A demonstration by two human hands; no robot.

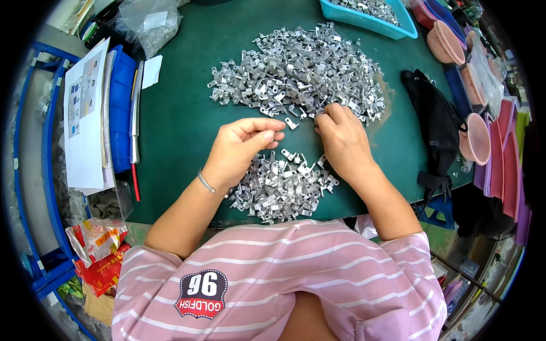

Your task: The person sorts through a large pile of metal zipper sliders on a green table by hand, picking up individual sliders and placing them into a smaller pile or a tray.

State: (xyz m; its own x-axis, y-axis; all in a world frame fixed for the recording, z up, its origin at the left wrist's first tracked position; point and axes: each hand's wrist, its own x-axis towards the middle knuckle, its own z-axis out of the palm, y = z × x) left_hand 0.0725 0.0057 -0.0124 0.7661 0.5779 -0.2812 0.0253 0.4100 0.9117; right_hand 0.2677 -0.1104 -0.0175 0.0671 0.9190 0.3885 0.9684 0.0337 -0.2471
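A large heap of small bent silver metal brackets (301, 68), each with a hole, lies on the green tabletop (176, 108). Closer to me is a smaller pile of the same kind of brackets (281, 187). Between the two, my left hand (244, 142) has its fingers curled toward the thumb; whatever is inside them is hidden. One single bracket (291, 123) sits right by its fingertips, and I cannot tell if they touch it. At the near edge of the large heap, my right hand (342, 133) is closed, fingertips pointing down and mostly out of sight.
A turquoise basket (369, 20) of metal parts stands at the far right. Along the right edge are a black cloth item (435, 125) and pink bowls (475, 139). To the left are a blue bin (120, 108), propped papers (85, 119) and a clear bag of parts (151, 25).
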